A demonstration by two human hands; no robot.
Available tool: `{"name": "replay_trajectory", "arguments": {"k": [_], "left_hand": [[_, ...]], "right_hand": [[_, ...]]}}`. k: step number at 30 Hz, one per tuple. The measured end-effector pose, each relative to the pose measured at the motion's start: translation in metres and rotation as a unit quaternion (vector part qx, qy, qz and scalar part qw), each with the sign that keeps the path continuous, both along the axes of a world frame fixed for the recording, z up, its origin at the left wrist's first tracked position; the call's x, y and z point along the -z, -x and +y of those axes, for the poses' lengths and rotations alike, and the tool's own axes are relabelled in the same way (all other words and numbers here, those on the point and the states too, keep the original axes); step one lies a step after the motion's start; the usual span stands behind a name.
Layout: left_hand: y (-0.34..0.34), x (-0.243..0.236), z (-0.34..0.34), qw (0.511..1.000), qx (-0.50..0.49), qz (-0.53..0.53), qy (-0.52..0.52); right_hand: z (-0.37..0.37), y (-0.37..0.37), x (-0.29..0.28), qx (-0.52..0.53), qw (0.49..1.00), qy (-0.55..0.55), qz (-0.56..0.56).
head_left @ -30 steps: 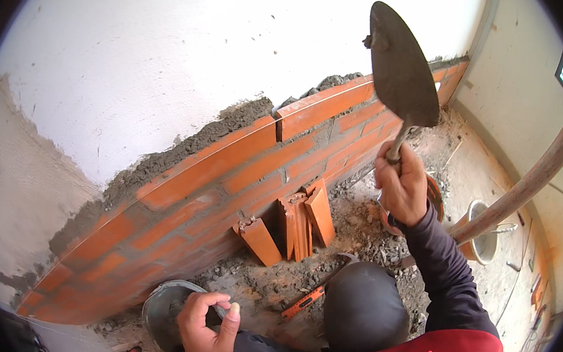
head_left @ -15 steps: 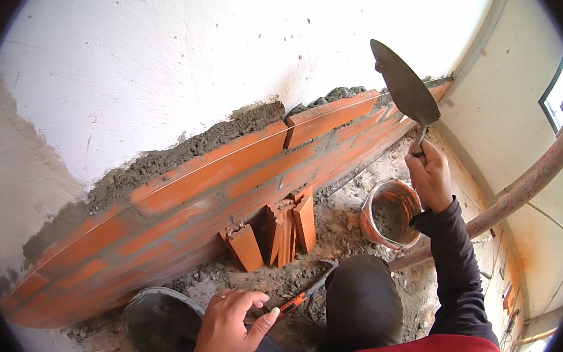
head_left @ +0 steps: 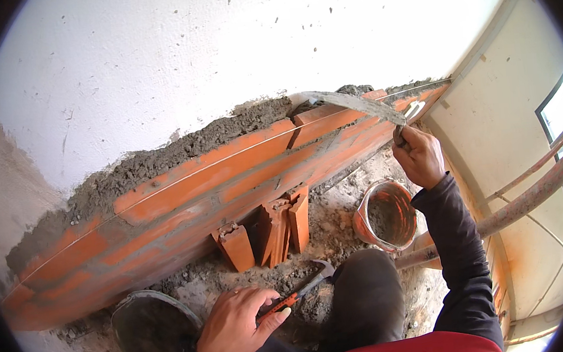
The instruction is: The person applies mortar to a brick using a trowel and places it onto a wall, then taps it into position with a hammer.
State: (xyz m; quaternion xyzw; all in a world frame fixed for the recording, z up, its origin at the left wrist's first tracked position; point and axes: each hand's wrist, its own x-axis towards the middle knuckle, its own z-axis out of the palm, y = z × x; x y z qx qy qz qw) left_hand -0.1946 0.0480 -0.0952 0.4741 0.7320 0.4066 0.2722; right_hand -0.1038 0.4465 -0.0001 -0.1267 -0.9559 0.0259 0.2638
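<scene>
My right hand (head_left: 420, 158) is closed round the handle of a pointed trowel (head_left: 362, 103). Its blade points left, held tilted across the top of the brick wall (head_left: 214, 161), near the mortar. Lower down, my left hand (head_left: 240, 321) has thumb and fingers curled about the orange-and-black handle of a hammer (head_left: 306, 285); its metal head lies beside my knee. A taut string runs along the top course. Grey mortar (head_left: 231, 128) fills the gap between that course and the white wall (head_left: 173, 59).
Cut pieces of hollow brick (head_left: 237, 247) stand against the wall's foot. An orange bucket (head_left: 363, 226) with mortar inside sits to their right, a dark tub (head_left: 122, 321) at lower left. A thick pole (head_left: 528, 196) slants across the right side. Rubble covers the floor.
My right hand has lowered the trowel and turned its blade from pointing up to pointing left over the bricks. My left fingers have curled in more round the hammer handle.
</scene>
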Motion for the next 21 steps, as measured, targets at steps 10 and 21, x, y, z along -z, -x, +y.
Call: {"name": "replay_trajectory", "arguments": {"k": [10,21], "left_hand": [[0.001,0.01,0.005,0.999,-0.022,0.019,-0.036],[0.002,0.01,0.011,0.999,-0.002,0.031,-0.011]], "right_hand": [[0.016,0.007,-0.005,-0.015,0.998,-0.054,-0.038],[0.015,-0.098,0.039,0.071,0.927,0.358,0.082]]}}
